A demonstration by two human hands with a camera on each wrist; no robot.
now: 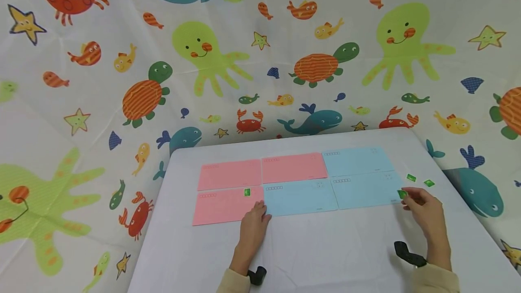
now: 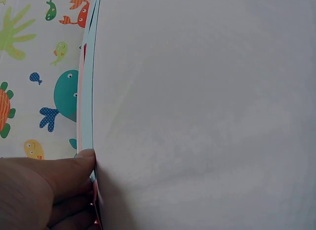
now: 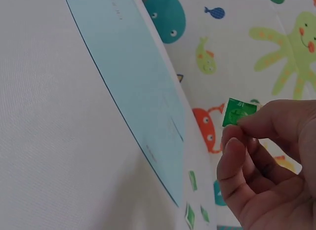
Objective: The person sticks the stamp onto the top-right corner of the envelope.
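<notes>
My right hand [image 1: 427, 214] pinches a small green stamp [image 3: 238, 111] between thumb and forefinger, beside the right end of the lower right blue envelope [image 1: 366, 191]. In the right wrist view the stamp's printed face shows, with the other fingers curled below it. My left hand [image 1: 253, 225] rests with fingers extended on the lower right corner of the lower pink envelope [image 1: 221, 209], where it borders a blue envelope [image 1: 299, 198]. Another green stamp [image 1: 247, 192] lies at the upper right of that pink envelope, just above the left fingertips.
Two pink envelopes [image 1: 229, 174] and one blue envelope [image 1: 354, 161] form the back row on the white-covered table [image 1: 325, 252]. Loose green stamps [image 1: 411, 177] lie to the right of the envelopes. Behind hangs a cloth [image 1: 244, 125] printed with sea animals.
</notes>
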